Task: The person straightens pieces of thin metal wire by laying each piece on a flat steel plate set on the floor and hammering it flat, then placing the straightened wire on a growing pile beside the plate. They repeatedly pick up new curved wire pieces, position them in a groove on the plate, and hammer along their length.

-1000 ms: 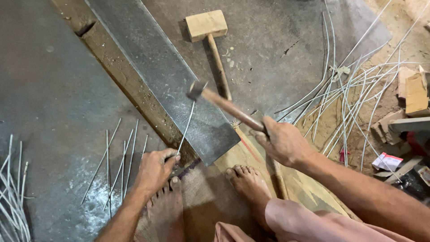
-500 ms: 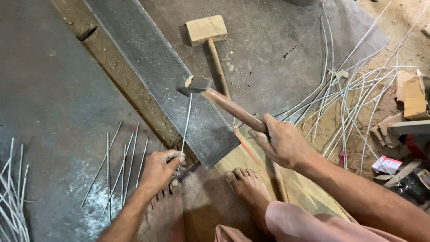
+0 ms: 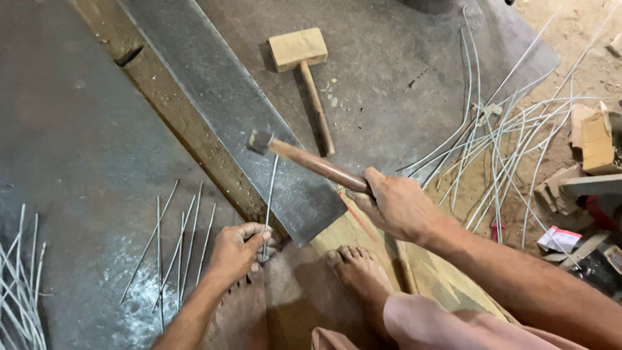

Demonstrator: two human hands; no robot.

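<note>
My right hand [image 3: 396,206] grips the wooden handle of a metal-headed hammer [image 3: 304,159]. Its head hangs over the far end of a thin metal rod [image 3: 270,194]. That rod lies along a long grey steel bar [image 3: 233,116] that runs diagonally across the floor. My left hand [image 3: 236,249] pinches the near end of the rod at the bar's lower corner. Both of my bare feet rest on the floor just below the hands.
A wooden mallet [image 3: 304,71] lies beyond the bar. Several straight rods [image 3: 175,240] lie left of my left hand, more at the far left edge [image 3: 19,291]. A tangle of bent wires [image 3: 505,142] and wood scraps [image 3: 593,136] fill the right side.
The hammer head has swung from the right of the rod across to its far tip and lifted slightly. My left hand keeps its hold on the rod.
</note>
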